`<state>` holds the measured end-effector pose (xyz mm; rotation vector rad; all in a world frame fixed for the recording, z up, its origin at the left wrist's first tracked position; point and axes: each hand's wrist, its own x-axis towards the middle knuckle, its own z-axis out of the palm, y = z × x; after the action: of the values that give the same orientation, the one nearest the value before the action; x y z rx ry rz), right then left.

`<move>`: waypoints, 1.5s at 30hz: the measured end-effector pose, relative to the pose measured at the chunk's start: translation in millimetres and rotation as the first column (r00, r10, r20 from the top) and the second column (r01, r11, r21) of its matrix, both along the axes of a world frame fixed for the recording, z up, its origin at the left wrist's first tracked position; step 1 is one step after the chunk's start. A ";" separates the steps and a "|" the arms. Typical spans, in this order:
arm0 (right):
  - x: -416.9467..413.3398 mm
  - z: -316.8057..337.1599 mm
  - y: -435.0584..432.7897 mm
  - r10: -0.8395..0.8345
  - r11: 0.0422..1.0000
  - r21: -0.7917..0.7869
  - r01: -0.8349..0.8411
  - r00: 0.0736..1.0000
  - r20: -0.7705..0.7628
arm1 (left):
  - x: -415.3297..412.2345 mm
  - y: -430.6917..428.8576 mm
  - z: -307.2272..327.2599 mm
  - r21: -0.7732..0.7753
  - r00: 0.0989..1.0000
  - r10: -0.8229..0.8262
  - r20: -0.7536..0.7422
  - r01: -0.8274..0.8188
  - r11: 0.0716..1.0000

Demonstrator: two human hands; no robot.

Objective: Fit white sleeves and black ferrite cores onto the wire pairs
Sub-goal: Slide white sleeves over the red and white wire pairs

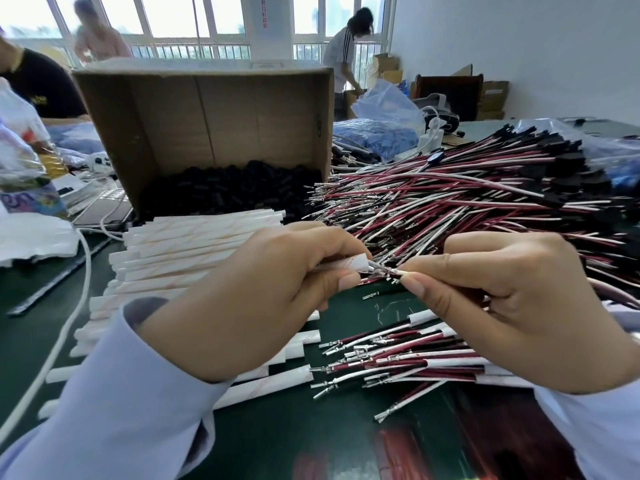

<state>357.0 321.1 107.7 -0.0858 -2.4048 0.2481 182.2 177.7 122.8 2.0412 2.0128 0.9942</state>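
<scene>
2 bare hands meet just in front of 1 cardboard box (204, 133), which stands on the green tabletop (294, 427) with its open side toward the person. The left hand (263, 299) grips 1 white sleeve (356, 263), thumb and curled fingers closed round it, with the sleeve's open end pointing at the right hand (512, 299). That hand pinches 1 wire pair (389, 270) between thumb and forefinger. The pair's metal terminals touch the sleeve's mouth; how far in they reach cannot be told.

Inside the box, along its floor, lies 1 layer of black ferrite cores (228, 188), too many to count. Directly in front of the box, partly under the left hand, sits 1 pile of loose white sleeves (194, 244), dozens of them. Right of the box spreads 1 big heap of wires (467, 202) in red, white and black, many with black ends. Nearer the person than the box, under the right hand, lies 1 smaller batch of sleeved wire pairs (415, 355), terminals pointing left. In front of the box's left corner, 1 white cable (89, 268) curves across the tabletop.

Behind the box are 3 people: 1 person in black (38, 84), 1 person in pink (100, 39) and 1 person in white (341, 53).
</scene>
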 end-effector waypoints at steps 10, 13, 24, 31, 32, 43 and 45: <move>-20.7 -14.2 -1.7 0.086 0.924 -0.381 -0.011 0.980 0.180 | 19.2 7.9 -12.3 0.004 0.963 0.055 -0.265 -0.056 0.998; -17.8 -12.2 16.7 0.149 0.865 -0.499 0.040 0.931 0.334 | 3.6 5.7 -12.6 -0.030 0.890 0.269 -0.368 -0.301 0.953; 9.4 -0.7 41.8 0.251 0.874 -0.486 0.007 0.850 0.463 | -9.9 13.5 -34.6 -0.151 0.939 0.267 -0.217 -0.302 0.941; 9.7 -3.5 27.5 0.262 0.910 -0.408 -0.070 0.860 0.438 | 30.6 23.4 -25.5 -0.079 0.931 0.163 -0.325 -0.199 0.977; 7.8 -1.7 25.3 0.252 0.899 -0.430 -0.077 0.896 0.366 | 30.5 24.1 -22.0 -0.046 0.928 0.181 -0.324 -0.207 0.977; 37.4 -9.3 21.2 0.098 0.925 -0.376 -0.057 0.991 0.090 | 45.9 21.7 -3.2 -0.079 0.995 0.082 0.061 -0.077 0.994; 56.5 -6.3 40.8 -0.046 0.909 -0.413 0.047 0.999 0.013 | 29.9 14.0 -3.3 -0.171 0.999 0.026 0.020 -0.022 0.985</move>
<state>413.5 361.9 101.5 -0.3373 -2.3121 0.7341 212.1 191.7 119.5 1.9141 2.0385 0.8128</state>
